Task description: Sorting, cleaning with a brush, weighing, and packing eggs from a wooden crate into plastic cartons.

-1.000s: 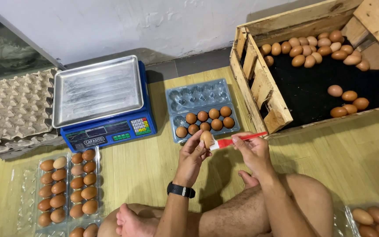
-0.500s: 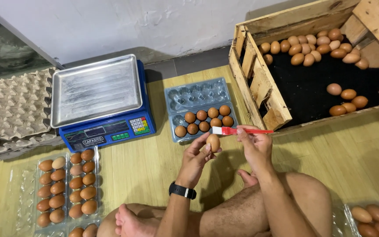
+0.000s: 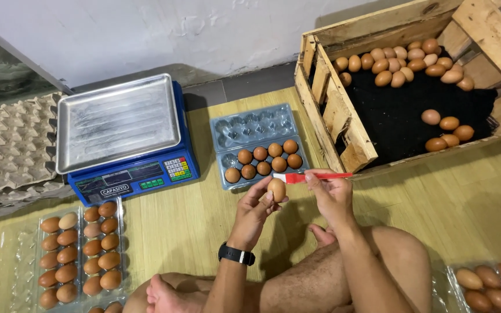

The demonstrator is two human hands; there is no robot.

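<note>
My left hand (image 3: 254, 210), with a black watch on its wrist, holds a brown egg (image 3: 276, 189) upright in its fingertips. Beside it my right hand (image 3: 327, 194) grips a red-handled brush (image 3: 311, 176) held level, its white tip just above the egg. Just beyond the hands lies a clear plastic egg carton (image 3: 254, 126) with several brown eggs in its near rows and hollow cups behind. I sit cross-legged on the wooden floor, knees below the hands.
A blue scale with a steel pan (image 3: 117, 122) stands left of the carton. Grey pulp trays (image 3: 7, 145) are stacked far left. A filled carton (image 3: 79, 252) lies near left, another (image 3: 494, 284) near right. A wooden crate (image 3: 343, 122) with loose eggs stands at the right.
The egg has dropped slightly toward me and the brush has shifted over it, moving a little up and right across the egg's top.
</note>
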